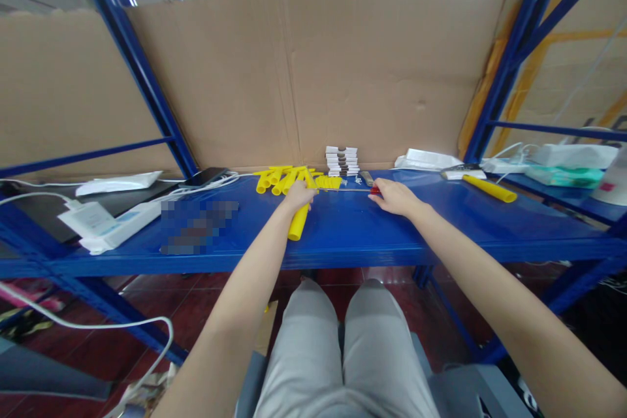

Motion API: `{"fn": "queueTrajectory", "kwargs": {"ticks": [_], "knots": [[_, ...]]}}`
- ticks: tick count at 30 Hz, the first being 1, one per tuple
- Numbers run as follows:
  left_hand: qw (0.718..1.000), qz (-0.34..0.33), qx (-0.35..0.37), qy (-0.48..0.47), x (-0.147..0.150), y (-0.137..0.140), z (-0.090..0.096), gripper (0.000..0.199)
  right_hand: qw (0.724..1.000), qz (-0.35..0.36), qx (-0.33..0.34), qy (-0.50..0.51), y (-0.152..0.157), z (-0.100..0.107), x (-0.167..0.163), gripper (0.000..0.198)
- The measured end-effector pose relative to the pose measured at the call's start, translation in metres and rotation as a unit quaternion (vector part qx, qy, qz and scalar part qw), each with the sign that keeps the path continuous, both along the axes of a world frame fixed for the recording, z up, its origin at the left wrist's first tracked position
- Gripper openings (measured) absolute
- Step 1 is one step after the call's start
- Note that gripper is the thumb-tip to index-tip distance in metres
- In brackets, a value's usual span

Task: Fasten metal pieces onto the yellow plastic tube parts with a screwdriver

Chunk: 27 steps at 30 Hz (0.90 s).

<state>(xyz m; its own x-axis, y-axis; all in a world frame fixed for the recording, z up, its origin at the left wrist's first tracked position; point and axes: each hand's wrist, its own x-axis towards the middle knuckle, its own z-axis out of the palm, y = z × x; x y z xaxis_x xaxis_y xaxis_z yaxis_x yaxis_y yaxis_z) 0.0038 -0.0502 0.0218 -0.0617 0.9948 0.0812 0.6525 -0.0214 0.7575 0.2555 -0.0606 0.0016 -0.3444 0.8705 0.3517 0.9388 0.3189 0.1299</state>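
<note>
My left hand [300,196] is closed round a yellow tube-shaped handle [296,225], whose round end points toward me over the blue shelf. Gripped in my right hand [394,197] is a screwdriver [345,190] with a red handle. Its thin metal shaft runs left to the yellow piece by my left fingers; whether the tip touches it is too small to tell. Just behind my left hand lies a pile of yellow tube-shaped pieces [274,181]. Small yellow parts [328,182] sit to its right, with tiny metal bits [358,180] beyond the shaft.
A stack of white folded pieces [341,161] stands against the cardboard backing [367,78]. One more yellow tube [490,189] lies on the right, near white packages [426,160]. At left are a power strip [125,225], cables and a phone [204,176]. Blue posts [514,65] frame the blue shelf [382,228].
</note>
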Motion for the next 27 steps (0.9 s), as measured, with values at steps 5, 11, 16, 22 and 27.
{"fn": "queueTrajectory", "kwargs": {"ticks": [5, 11, 16, 22, 27], "knots": [[0.999, -0.009, 0.006, 0.041, -0.0029, 0.0013, 0.0001, 0.011, 1.000, 0.013, -0.001, -0.028, -0.0008, 0.0010, 0.0006, 0.033], [0.999, -0.016, 0.007, 0.036, -0.0026, -0.0004, 0.0010, 0.007, 1.000, -0.015, -0.027, -0.003, -0.0066, 0.0029, 0.0010, 0.032], [1.000, -0.013, -0.004, 0.027, -0.0025, -0.0028, 0.0025, 0.005, 0.999, 0.005, -0.046, 0.025, -0.0030, 0.0002, -0.0001, 0.028], [0.999, -0.007, -0.009, 0.035, -0.0017, -0.0029, 0.0036, 0.009, 0.999, 0.013, -0.033, 0.010, -0.0004, -0.0003, 0.0004, 0.026], [0.999, -0.009, -0.015, 0.032, 0.0005, -0.0049, 0.0050, 0.013, 0.999, 0.004, -0.029, 0.020, -0.0027, 0.0016, 0.0007, 0.025]]}}
